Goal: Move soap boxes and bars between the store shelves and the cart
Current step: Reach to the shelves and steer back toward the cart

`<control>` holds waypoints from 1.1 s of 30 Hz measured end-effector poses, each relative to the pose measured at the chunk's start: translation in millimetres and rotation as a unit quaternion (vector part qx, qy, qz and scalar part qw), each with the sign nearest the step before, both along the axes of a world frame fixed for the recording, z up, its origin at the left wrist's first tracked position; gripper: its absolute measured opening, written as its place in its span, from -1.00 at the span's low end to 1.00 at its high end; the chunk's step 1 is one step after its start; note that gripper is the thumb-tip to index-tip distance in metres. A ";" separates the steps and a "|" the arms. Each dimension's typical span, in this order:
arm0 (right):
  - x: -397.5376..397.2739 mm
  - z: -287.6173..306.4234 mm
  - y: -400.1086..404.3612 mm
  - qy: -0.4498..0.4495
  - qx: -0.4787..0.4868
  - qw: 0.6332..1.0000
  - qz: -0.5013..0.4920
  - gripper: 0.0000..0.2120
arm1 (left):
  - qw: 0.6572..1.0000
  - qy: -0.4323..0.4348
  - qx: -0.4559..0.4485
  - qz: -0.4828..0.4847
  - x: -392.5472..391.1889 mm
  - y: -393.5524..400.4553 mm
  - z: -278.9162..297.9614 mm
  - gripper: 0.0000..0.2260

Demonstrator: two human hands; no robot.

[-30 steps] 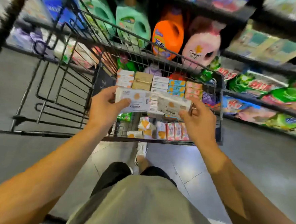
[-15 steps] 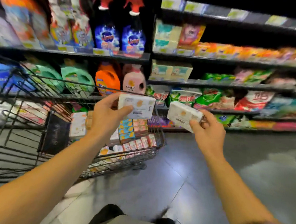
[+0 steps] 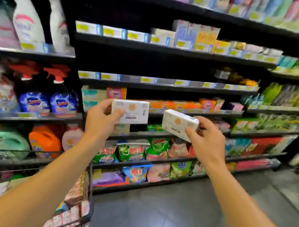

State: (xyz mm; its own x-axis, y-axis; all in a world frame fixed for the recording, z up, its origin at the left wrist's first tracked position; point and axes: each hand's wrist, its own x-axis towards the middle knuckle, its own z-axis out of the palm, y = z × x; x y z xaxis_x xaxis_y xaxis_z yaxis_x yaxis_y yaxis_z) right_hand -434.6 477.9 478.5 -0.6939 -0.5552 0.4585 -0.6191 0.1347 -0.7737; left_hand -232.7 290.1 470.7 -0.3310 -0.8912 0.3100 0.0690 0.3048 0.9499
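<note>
With the left hand gripping one white soap box and the right hand another, both raised before the middle shelves and neither yet shelved, the restocking looks midway, more soap remaining in the cart.

You hold two white rectangular cardboard soap boxes, each printed with a round orange emblem and small dark text. The left soap box is held level with its broad face toward you, gripped at its left end by your left hand. The right soap box is tilted, its right end lower, gripped at that end by your right hand. The boxes are near each other, not touching, raised before the black store shelves. The wire cart sits at lower left, holding stacked soap packs.
</note>
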 end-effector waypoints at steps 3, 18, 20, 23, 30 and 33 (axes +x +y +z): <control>-38.1 21.9 -6.4 0.004 -0.019 1.000 0.012 -0.72 | 0.998 0.006 -0.062 0.031 -41.5 -4.5 27.7 -0.82; -161.7 86.1 -170.2 -0.005 -0.087 0.994 0.060 -0.71 | 0.972 0.039 -0.197 0.121 -171.5 -151.0 126.2 -0.85; -173.2 93.8 -198.3 0.000 -0.094 0.993 0.071 -0.70 | 0.964 0.033 -0.215 0.152 -180.4 -182.3 140.6 -0.80; -186.5 103.3 -236.8 0.000 -0.110 0.991 0.080 -0.70 | 0.943 0.019 -0.278 0.183 -193.1 -225.7 160.8 -0.73; -200.2 107.8 -297.0 0.006 -0.120 0.987 0.108 -0.73 | 0.904 -0.085 -0.354 0.223 -210.2 -299.7 189.3 -0.67; -203.3 106.6 -313.2 0.007 -0.111 0.987 0.115 -0.72 | 0.913 -0.150 -0.310 0.218 -215.6 -318.9 197.0 -0.68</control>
State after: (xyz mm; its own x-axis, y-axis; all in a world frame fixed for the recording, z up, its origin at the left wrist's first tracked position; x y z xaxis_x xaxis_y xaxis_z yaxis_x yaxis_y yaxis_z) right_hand -637.9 164.7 585.1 -0.5538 -0.5822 0.5953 -0.6237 -0.1835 -0.7598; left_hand -448.2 -28.8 667.7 -0.1403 -0.6428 0.7531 -0.4220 0.7269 0.5418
